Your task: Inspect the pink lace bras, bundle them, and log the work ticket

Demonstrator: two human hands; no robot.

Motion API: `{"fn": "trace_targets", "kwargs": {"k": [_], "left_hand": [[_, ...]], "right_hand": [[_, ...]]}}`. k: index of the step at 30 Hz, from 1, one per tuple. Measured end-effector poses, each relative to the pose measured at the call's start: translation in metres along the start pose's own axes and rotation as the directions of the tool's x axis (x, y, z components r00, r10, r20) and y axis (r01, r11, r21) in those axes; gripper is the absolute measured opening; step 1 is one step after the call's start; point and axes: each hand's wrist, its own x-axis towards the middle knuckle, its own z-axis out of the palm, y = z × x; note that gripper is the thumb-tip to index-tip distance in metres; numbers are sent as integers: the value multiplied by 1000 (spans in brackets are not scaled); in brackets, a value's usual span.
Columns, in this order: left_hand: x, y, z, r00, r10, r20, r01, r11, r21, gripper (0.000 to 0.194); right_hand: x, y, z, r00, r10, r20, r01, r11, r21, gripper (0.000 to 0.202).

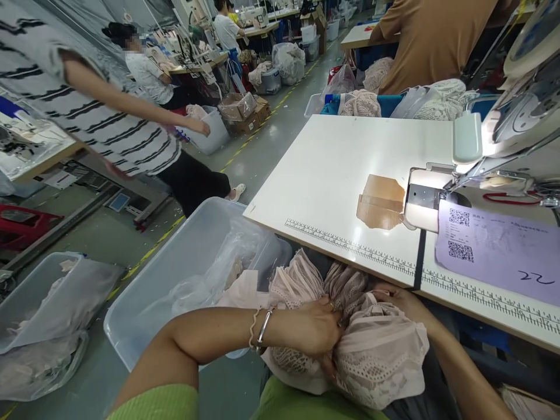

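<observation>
A bundle of beige lace fabric pieces (pixel 376 350) rests on my lap, below the sewing table's front edge. My left hand (pixel 312 328), with a bracelet on its wrist, is closed on the bundle's middle, its fingers sunk among the folds. On the far right side of the bundle, close under the table edge, my right hand (pixel 396 296) grips the fabric; its fingertips are partly hidden by the cloth. The lace pieces are gathered tightly between both hands and fan out on each side.
A white sewing table (pixel 332 169) with a printed ruler carries a sewing machine (pixel 520 128), a brown tape patch (pixel 381 201) and a purple paper slip (pixel 494 248). A clear plastic bin (pixel 144 291) stands at my left. A person in a striped shirt (pixel 100 122) is in the aisle.
</observation>
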Motion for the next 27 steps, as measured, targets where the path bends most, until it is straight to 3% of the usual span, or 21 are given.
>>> {"fn": "trace_targets", "kwargs": {"k": [4, 8, 12, 14, 16, 20, 23, 25, 27], "left_hand": [[-6, 6, -5, 997, 54, 61, -56, 998, 32, 62], [-20, 20, -12, 999, -1, -42, 5, 995, 101, 57], [-32, 31, -13, 997, -11, -78, 20, 992, 123, 56], [-35, 33, -14, 996, -15, -89, 26, 992, 122, 53], [-37, 34, -17, 994, -6, -105, 17, 994, 105, 49], [-43, 39, -23, 992, 40, -120, -27, 994, 102, 45], [-47, 45, -12, 984, 35, -174, -3, 983, 182, 31], [-47, 49, 2, 973, 13, -229, 47, 966, 255, 21], [-46, 51, 16, 964, 13, -265, 68, 954, 293, 18]], "right_hand": [[0, 0, 11, 969, -4, -247, 0, 1000, -18, 64], [-2, -2, 19, 901, -30, -433, -3, 997, -74, 62], [-11, -9, 27, 842, -98, -531, 31, 990, -134, 59], [-20, -12, 30, 821, -154, -550, 60, 981, -185, 54], [-29, -15, 31, 787, -290, -544, 129, 940, -315, 49], [-35, -28, 29, 655, -642, -397, 328, 716, -617, 46], [-29, -48, 29, 634, -703, -323, 311, 614, -725, 47], [-23, -61, 31, 618, -711, -335, 259, 586, -768, 52], [-17, -72, 35, 570, -730, -379, 211, 575, -791, 54]]}}
